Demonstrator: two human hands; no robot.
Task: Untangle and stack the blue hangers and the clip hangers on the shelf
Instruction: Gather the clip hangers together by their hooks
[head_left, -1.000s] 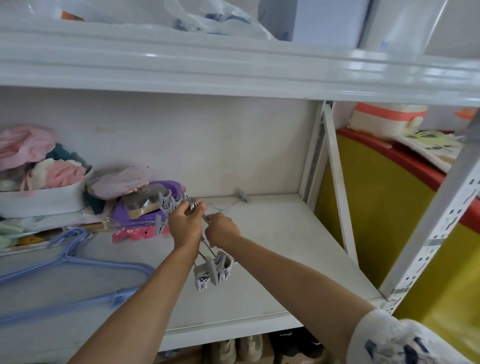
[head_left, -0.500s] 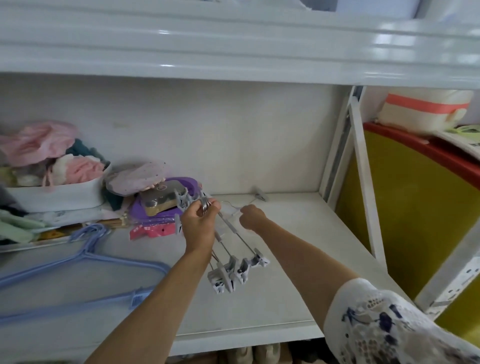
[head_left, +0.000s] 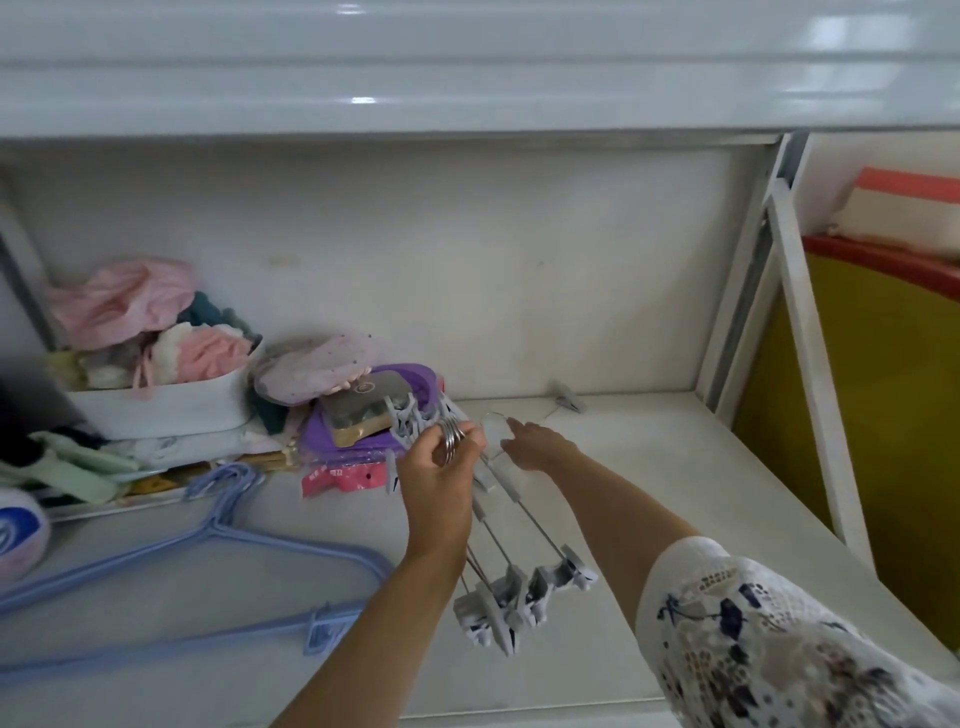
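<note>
My left hand (head_left: 441, 470) grips the metal hooks of a bundle of grey clip hangers (head_left: 519, 592) above the middle of the white shelf (head_left: 675, 493). Their wire bars run down toward me and end in grey clips. My right hand (head_left: 535, 446) reaches just beyond the bundle, fingers extended toward a loose wire clip hanger (head_left: 563, 402) lying at the back of the shelf. Blue hangers (head_left: 218, 551) lie stacked flat on the shelf's left side.
A white bin of pink and white cloth (head_left: 156, 395) and a pile of purple packets (head_left: 363, 415) crowd the back left. A shelf board (head_left: 467, 67) hangs low overhead. A white upright post (head_left: 810, 374) bounds the right side.
My right hand let go near the bundle and moved forward and right toward the back of the shelf. The clip bars fanned out a little under my left hand.
</note>
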